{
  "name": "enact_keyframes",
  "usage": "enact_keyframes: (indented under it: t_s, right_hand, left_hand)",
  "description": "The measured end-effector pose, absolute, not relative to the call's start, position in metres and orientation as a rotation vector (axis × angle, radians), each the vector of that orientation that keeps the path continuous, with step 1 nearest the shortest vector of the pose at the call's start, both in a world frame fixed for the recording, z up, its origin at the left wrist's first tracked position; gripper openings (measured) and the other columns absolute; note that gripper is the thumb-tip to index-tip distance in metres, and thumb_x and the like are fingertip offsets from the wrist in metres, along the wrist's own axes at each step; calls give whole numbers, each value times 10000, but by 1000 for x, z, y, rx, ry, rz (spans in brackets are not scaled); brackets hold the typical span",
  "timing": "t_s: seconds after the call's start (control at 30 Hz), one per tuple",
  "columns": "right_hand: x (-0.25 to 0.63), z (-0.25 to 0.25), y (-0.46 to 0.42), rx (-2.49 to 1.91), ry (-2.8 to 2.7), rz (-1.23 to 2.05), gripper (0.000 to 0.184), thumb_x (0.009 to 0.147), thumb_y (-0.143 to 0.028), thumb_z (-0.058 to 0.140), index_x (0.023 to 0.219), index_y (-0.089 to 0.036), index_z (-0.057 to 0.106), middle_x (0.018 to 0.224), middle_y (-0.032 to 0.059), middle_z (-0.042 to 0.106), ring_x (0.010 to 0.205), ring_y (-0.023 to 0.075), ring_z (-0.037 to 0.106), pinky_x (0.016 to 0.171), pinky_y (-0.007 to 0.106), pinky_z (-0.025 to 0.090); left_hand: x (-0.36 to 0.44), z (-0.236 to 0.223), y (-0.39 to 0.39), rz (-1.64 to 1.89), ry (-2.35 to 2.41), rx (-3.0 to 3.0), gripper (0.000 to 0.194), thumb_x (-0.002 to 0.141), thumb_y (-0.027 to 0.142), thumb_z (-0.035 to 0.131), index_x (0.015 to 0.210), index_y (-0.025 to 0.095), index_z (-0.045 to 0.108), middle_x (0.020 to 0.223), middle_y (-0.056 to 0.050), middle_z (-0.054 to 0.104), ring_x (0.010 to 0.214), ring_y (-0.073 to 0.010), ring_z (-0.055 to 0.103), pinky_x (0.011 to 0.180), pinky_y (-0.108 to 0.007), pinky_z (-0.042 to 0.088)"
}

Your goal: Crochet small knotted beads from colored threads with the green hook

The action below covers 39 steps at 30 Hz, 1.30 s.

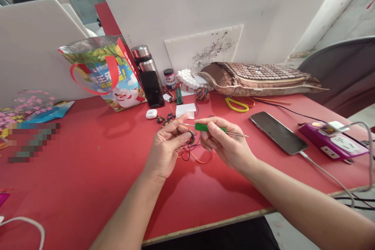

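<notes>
My right hand (230, 142) is closed around a crochet hook (202, 127) with a green handle and a thin metal shaft at each end. Its left tip reaches the fingers of my left hand (167, 144). Between those fingers I pinch a small dark crocheted piece (191, 139), partly hidden, with an orange strand running near the hook. Loose orange and purple yarn (202, 161) hangs in loops below. Behind my left hand lies a dark, multicoloured crocheted strip (169, 118), and a ball of multicoloured yarn (202, 94) sits farther back.
On the red table (102, 187), a phone (152, 89) leans against a steel flask (145, 60) beside a colourful bag (108, 74). A white earbud case (151, 114) is near. Rightward lie yellow-handled scissors (236, 104), a charging phone (278, 132) and a purple power strip (331, 144).
</notes>
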State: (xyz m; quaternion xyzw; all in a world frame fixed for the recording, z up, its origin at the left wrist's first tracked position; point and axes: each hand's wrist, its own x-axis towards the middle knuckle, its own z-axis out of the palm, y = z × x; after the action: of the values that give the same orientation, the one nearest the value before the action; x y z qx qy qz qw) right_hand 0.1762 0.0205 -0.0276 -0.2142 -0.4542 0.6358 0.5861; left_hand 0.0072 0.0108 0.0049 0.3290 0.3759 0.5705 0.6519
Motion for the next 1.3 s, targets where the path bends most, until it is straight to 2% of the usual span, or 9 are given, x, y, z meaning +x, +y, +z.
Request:
enact_keyframes:
  t_s: [0.13,0.2,0.43,0.53,0.77,1.0,1.1,1.17,1.3]
  right_hand:
    - [177,-24,22,-484,-1036,1489,252,937,-451,815,988,-205,839,690,-21,598,510,76,397,513,280,399]
    - [177,-24,22,-496,-1040,1483,261,934,-458,814,990,-204,839,679,-25,591,505,76,380,509,282,400]
    - [175,-27,21,-537,-1088,1465,301,957,-486,784,1021,-195,819,645,-37,570,501,77,349,510,286,397]
    - [174,-27,18,-539,-1141,1432,300,985,-481,756,1046,-190,797,636,-47,551,498,81,381,501,273,391]
    - [165,-42,11,-720,-1378,991,319,1071,-471,631,1201,-209,758,744,0,600,621,135,529,585,291,490]
    - [170,-43,12,-658,-1478,944,321,1098,-458,587,1250,-224,745,787,23,635,644,153,565,591,306,506]
    - [171,-41,13,-681,-1480,950,299,1108,-428,576,1208,-204,747,778,19,652,631,143,569,599,303,515]
    - [170,-41,13,-711,-1497,865,270,1115,-384,565,1210,-199,737,821,34,684,662,148,600,633,310,537]
    - [169,-39,11,-648,-1645,580,238,1109,-262,560,1290,-207,704,963,84,740,805,185,671,732,343,583]
  left_hand:
    - [5,5,12,1328,879,755,363,669,206,985,1022,207,902,815,-29,792,604,-55,563,502,-144,426]
    - [5,4,14,1339,890,749,347,662,217,991,999,207,905,812,-42,803,556,-43,503,459,-147,379]
    - [7,6,13,1372,973,800,406,635,190,986,1032,218,903,742,-49,799,519,-55,490,426,-166,313]
    - [8,6,11,1423,1029,811,460,639,191,987,1089,216,892,718,-18,767,549,-63,531,467,-173,355]
    - [21,1,5,1453,1092,780,584,695,210,965,1263,174,832,726,6,725,607,-85,568,526,-205,406]
    - [15,7,8,1386,986,758,531,622,201,1002,1134,164,871,639,40,641,532,-56,493,493,-192,356]
    - [12,7,10,1398,1010,789,526,600,190,1009,1109,162,879,663,13,693,544,-58,523,504,-181,376]
    - [12,5,10,1399,1026,792,519,616,199,1006,1118,168,879,685,-1,716,554,-61,539,505,-175,378]
    - [15,5,10,1366,943,771,455,635,205,1009,1074,184,891,622,39,631,521,-33,471,483,-155,340]
